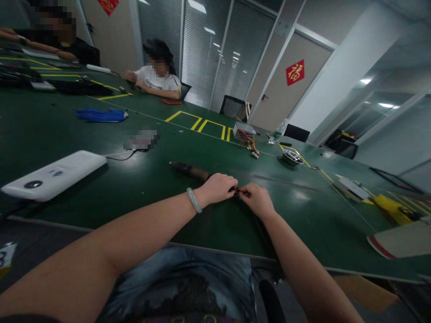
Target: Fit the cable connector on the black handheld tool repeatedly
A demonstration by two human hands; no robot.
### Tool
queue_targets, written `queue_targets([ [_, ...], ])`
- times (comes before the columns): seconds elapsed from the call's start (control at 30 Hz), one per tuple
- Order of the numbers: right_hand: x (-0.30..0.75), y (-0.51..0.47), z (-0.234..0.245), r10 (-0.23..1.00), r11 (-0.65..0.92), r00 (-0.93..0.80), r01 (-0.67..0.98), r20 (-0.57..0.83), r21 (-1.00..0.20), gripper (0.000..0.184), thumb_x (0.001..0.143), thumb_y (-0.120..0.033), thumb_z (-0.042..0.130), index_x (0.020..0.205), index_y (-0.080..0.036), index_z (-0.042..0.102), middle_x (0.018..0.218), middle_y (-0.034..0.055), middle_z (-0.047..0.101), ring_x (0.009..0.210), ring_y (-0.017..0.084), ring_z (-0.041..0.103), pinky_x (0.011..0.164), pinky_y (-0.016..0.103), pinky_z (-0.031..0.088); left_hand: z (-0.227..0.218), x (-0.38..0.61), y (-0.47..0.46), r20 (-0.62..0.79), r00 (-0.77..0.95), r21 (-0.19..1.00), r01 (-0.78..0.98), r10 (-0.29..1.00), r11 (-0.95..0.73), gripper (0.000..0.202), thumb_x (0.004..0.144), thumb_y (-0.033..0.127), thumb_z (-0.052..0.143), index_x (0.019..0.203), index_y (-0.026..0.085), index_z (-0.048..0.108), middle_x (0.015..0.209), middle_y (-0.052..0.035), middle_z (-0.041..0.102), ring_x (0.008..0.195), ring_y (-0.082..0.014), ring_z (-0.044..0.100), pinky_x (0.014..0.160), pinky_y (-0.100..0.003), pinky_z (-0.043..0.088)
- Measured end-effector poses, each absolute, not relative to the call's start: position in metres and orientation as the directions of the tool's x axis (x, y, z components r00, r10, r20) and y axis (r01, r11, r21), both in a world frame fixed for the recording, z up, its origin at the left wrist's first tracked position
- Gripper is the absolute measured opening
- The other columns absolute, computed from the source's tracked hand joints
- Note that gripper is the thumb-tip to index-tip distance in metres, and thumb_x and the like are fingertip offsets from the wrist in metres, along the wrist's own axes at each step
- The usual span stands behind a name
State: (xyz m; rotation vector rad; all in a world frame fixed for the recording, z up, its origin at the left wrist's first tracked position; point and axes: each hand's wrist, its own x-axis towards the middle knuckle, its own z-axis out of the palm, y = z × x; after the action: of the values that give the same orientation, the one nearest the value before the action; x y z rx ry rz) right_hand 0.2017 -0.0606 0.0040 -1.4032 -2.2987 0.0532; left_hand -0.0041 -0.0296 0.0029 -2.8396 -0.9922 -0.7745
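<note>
A small dark piece (237,191) is held between the fingertips of both hands, just above the near middle of the green table (215,229); what it is cannot be told, as it is largely covered by the fingers. The left hand (220,186) is bent inward, with its thumb and fingers closed in a pinch on the piece's left side. By the right hand (258,199) the right side is pinched in the same way, its other fingers curled. A pale bracelet (194,200) is worn on the left wrist.

A dark, pen-shaped tool (190,170) is laid just beyond the left hand, its tip pointed left; its right end is hidden by that hand. To the near left, a white device (55,175) is set on the table, and farther off a blue glove (102,115) is seen. On the far right, a metal box with coloured wires (245,129), a clear bottle (278,132) and a round metal bowl (292,157) are placed. At the far left side, a co-worker in a white shirt (161,83) is seated.
</note>
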Motion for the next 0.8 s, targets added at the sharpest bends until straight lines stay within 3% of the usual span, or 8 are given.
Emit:
queue_targets([
  [0.17, 0.199, -0.061, 0.000, 0.841, 0.483, -0.374, 0.844, 0.391, -0.233, 0.014, 0.087, -0.028, 0.056, 0.090, -0.023, 0.068, 0.085, 0.0023, 0.065, 0.075, 0.015, 0.059, 0.070, 0.026, 0.044, 0.002, -0.003, -0.029, 0.479, 0.669, 0.115, 0.594, 0.568, -0.796, 0.010, 0.086, 0.028, 0.055, 0.087, 0.019, 0.060, 0.087, -0.0027, 0.066, 0.080, -0.0194, 0.062, 0.074, -0.031, 0.044],
  [0.33, 0.198, -0.058, -0.001, 0.844, 0.463, -0.349, 0.857, 0.406, -0.226, 0.014, 0.088, -0.030, 0.055, 0.089, -0.024, 0.068, 0.109, 0.0037, 0.065, 0.093, 0.017, 0.061, 0.081, 0.030, 0.045, 0.005, -0.001, -0.032, 0.469, 0.671, 0.092, 0.609, 0.574, -0.788, 0.008, 0.086, 0.025, 0.055, 0.087, 0.018, 0.059, 0.091, -0.0043, 0.066, 0.083, -0.0203, 0.062, 0.075, -0.032, 0.044],
  [0.5, 0.196, -0.057, -0.001, 0.918, 0.353, -0.301, 0.917, 0.257, -0.184, 0.016, 0.089, -0.034, 0.054, 0.099, -0.027, 0.064, 0.083, -0.0004, 0.069, 0.073, 0.016, 0.062, 0.064, 0.025, 0.042, 0.007, -0.002, -0.034, 0.457, 0.670, 0.092, 0.619, 0.585, -0.780, 0.009, 0.086, 0.025, 0.056, 0.090, 0.018, 0.059, 0.093, -0.0049, 0.066, 0.086, -0.0208, 0.062, 0.078, -0.033, 0.045],
  [0.6, 0.194, -0.055, -0.001, 0.918, 0.348, -0.310, 0.929, 0.247, -0.128, 0.015, 0.089, -0.033, 0.054, 0.099, -0.025, 0.062, 0.084, 0.0005, 0.068, 0.074, 0.016, 0.062, 0.064, 0.024, 0.040, 0.007, -0.005, -0.035, 0.479, 0.680, 0.087, 0.592, 0.555, -0.801, 0.013, 0.086, 0.028, 0.058, 0.096, 0.019, 0.059, 0.097, -0.0045, 0.066, 0.093, -0.0207, 0.062, 0.093, -0.038, 0.042],
  [0.7, 0.195, -0.047, 0.000, 0.933, 0.295, -0.270, 0.953, 0.238, -0.075, 0.017, 0.090, -0.034, 0.052, 0.101, -0.025, 0.062, 0.085, 0.0019, 0.069, 0.074, 0.018, 0.063, 0.064, 0.025, 0.039, 0.010, -0.011, -0.036, 0.541, 0.668, 0.086, 0.560, 0.510, -0.824, 0.026, 0.087, 0.031, 0.057, 0.111, 0.020, 0.057, 0.108, -0.0049, 0.064, 0.109, -0.0205, 0.057, 0.110, -0.042, 0.027],
  [0.8, 0.212, -0.035, 0.005, 0.955, 0.213, -0.196, 0.975, 0.222, -0.055, 0.020, 0.091, -0.037, 0.050, 0.101, -0.026, 0.063, 0.087, 0.0026, 0.070, 0.077, 0.020, 0.064, 0.065, 0.026, 0.039, 0.012, -0.018, -0.036, 0.579, 0.656, 0.081, 0.544, 0.483, -0.835, 0.033, 0.089, 0.029, 0.054, 0.121, 0.021, 0.054, 0.119, -0.0053, 0.061, 0.121, -0.0198, 0.050, 0.115, -0.042, 0.019],
])
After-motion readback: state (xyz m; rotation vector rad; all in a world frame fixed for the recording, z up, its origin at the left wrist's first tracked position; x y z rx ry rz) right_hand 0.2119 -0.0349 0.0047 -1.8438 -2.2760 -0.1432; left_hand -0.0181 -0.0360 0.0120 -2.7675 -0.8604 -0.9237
